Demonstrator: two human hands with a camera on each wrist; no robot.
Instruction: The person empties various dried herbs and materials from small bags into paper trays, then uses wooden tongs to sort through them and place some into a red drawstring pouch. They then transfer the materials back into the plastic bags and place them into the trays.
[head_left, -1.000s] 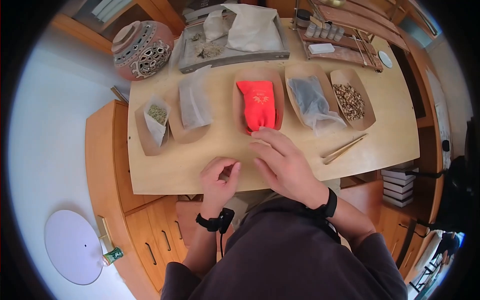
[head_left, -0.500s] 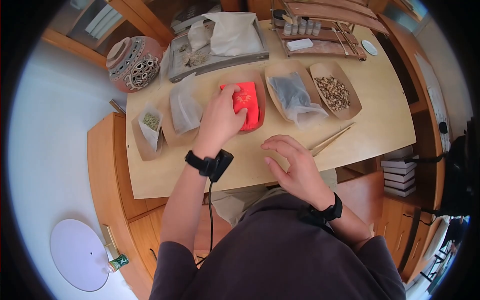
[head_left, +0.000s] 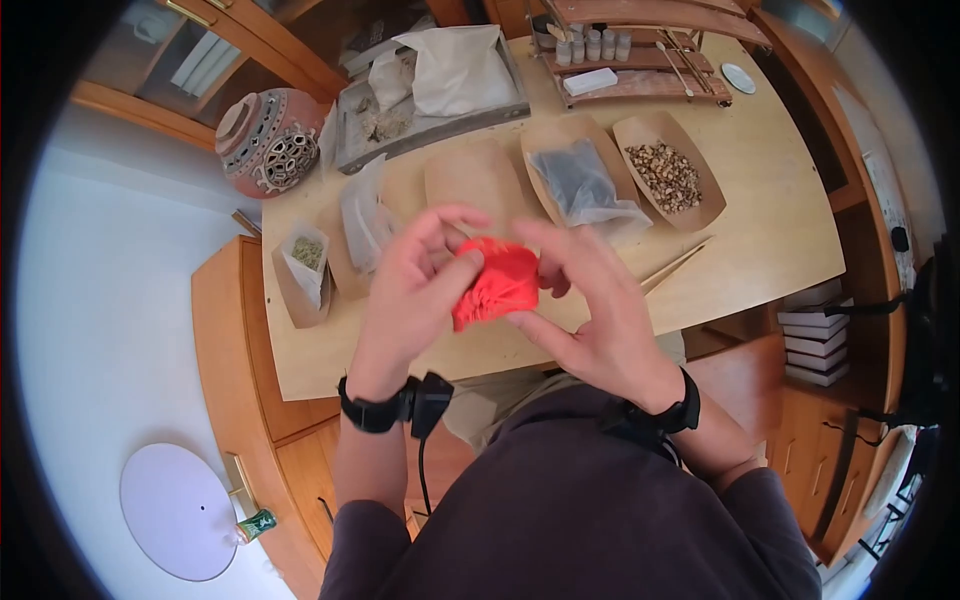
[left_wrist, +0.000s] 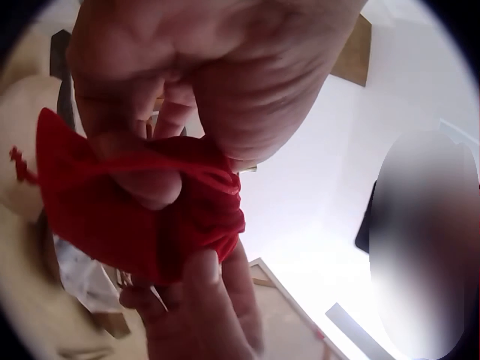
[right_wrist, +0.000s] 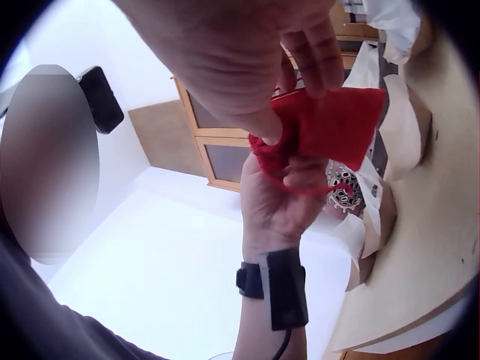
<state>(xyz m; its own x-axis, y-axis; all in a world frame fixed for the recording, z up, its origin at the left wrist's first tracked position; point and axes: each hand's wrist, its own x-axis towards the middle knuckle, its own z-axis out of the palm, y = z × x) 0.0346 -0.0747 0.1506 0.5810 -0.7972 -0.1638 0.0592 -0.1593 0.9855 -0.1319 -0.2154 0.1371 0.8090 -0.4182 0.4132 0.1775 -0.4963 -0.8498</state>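
Both hands hold a red drawstring pouch (head_left: pixel 500 283) above the near part of the table. My left hand (head_left: pixel 410 285) pinches its left side, thumb in front. At the right side, my right hand (head_left: pixel 605 310) has its thumb against the gathered mouth and its fingers on the far face, as the right wrist view shows of the pouch (right_wrist: pixel 337 124). A red cord hangs in a loop from the gathered mouth. In the left wrist view a fingertip pushes into the cloth of the pouch (left_wrist: pixel 112 217). Behind the hands stands a bare brown paper tray (head_left: pixel 470 180).
Paper trays flank it: herbs in a white bag (head_left: pixel 308 255), a pale pouch (head_left: pixel 362 215), a dark packet in a clear bag (head_left: pixel 578 180) and chopped brown pieces (head_left: pixel 663 178). Wooden tweezers (head_left: pixel 678 264) lie right. Behind are a grey tray (head_left: pixel 430 130), a pierced pot (head_left: pixel 268 145) and a wooden rack (head_left: pixel 640 75).
My left hand reached to the red pouch, lifted it out of its paper tray and brought it nearer. The right hand has moved up and in to take hold of it too.
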